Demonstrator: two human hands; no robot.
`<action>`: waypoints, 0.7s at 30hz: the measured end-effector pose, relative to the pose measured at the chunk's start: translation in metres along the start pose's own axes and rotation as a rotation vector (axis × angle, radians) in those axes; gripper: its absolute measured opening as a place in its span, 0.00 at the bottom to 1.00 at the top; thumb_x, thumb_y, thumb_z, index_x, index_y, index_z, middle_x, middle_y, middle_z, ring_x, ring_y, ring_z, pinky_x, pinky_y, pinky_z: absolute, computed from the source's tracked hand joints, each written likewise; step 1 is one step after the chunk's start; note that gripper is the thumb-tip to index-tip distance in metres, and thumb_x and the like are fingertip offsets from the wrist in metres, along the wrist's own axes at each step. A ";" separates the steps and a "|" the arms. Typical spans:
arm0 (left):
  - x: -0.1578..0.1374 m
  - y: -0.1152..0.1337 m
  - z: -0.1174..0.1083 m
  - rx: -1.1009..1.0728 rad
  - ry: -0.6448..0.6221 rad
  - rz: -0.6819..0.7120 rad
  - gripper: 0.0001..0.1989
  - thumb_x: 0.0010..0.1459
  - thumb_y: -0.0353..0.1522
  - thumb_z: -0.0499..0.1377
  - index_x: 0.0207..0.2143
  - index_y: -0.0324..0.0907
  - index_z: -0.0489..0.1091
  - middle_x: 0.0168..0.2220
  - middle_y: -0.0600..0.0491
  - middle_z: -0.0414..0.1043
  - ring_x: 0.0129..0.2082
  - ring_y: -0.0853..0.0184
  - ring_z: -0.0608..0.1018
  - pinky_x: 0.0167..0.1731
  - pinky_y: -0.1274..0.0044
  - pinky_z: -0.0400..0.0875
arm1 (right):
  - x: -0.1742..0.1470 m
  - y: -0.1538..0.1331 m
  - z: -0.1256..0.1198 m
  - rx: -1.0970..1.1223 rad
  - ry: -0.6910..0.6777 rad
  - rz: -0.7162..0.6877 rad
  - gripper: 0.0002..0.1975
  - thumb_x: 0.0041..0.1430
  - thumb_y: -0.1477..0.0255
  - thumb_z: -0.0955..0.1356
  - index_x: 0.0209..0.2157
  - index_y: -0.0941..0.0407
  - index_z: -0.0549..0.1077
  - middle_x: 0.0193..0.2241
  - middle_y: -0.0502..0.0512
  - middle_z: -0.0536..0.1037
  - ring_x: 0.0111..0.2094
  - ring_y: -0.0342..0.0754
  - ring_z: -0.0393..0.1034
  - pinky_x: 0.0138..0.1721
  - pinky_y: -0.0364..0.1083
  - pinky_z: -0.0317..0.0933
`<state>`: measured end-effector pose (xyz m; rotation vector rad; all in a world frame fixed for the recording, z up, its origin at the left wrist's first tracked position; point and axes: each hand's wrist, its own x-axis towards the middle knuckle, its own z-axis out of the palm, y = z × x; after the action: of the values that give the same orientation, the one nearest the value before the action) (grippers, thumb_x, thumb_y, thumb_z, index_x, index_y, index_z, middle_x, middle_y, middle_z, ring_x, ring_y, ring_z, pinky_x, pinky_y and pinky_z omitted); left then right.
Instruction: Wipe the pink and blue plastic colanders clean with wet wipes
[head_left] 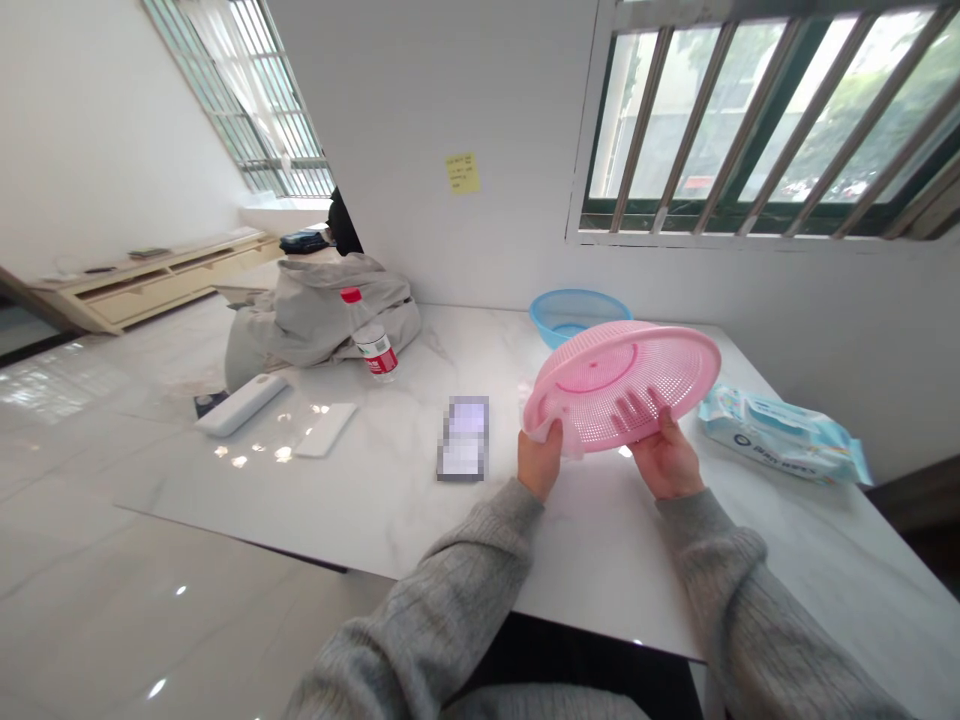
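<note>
A pink plastic colander (600,372) is held tilted above the table, its hollow inside facing me. My right hand (667,460) grips its lower right edge, with the thumb inside and the fingers showing through the holes behind. At the left rim, my left hand (540,455) is closed around a thin white wipe (568,432) and presses it against the colander. Part of the wipe is hidden by the fingers and the rim. Beyond the colander stands a blue basin (574,312), partly covered by it.
On the marble-patterned table (375,500) lie a blurred-out phone (463,440), a wipes packet (780,437), a white flat box (326,430) and a long white object (244,405). A red-capped bottle (373,340) stands before a grey cloth bag (307,310). A yellow note (463,173) hangs on the wall.
</note>
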<state>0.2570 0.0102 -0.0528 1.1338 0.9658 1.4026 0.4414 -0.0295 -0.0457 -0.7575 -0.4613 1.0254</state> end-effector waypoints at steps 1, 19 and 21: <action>0.000 -0.002 0.001 -0.012 -0.003 -0.004 0.21 0.56 0.35 0.67 0.52 0.41 0.78 0.52 0.44 0.80 0.57 0.53 0.79 0.60 0.65 0.71 | -0.001 0.002 0.001 0.004 -0.006 0.017 0.19 0.62 0.56 0.72 0.53 0.44 0.78 0.59 0.52 0.77 0.63 0.56 0.69 0.67 0.65 0.58; -0.002 -0.004 0.003 -0.014 -0.052 -0.010 0.12 0.56 0.33 0.67 0.44 0.40 0.81 0.45 0.44 0.83 0.50 0.53 0.82 0.55 0.64 0.73 | 0.013 -0.017 -0.014 -0.103 0.198 -0.105 0.13 0.52 0.73 0.75 0.41 0.51 0.82 0.44 0.50 0.84 0.49 0.51 0.79 0.57 0.57 0.73; -0.003 -0.001 0.002 0.031 -0.053 -0.009 0.11 0.57 0.33 0.66 0.42 0.39 0.81 0.44 0.43 0.83 0.48 0.53 0.82 0.54 0.63 0.74 | 0.015 -0.026 -0.017 -0.142 0.249 -0.216 0.12 0.49 0.74 0.76 0.39 0.52 0.82 0.43 0.50 0.84 0.47 0.50 0.80 0.56 0.55 0.74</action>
<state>0.2589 0.0070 -0.0535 1.1827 0.9566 1.3481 0.4751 -0.0295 -0.0379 -0.9279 -0.3933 0.6918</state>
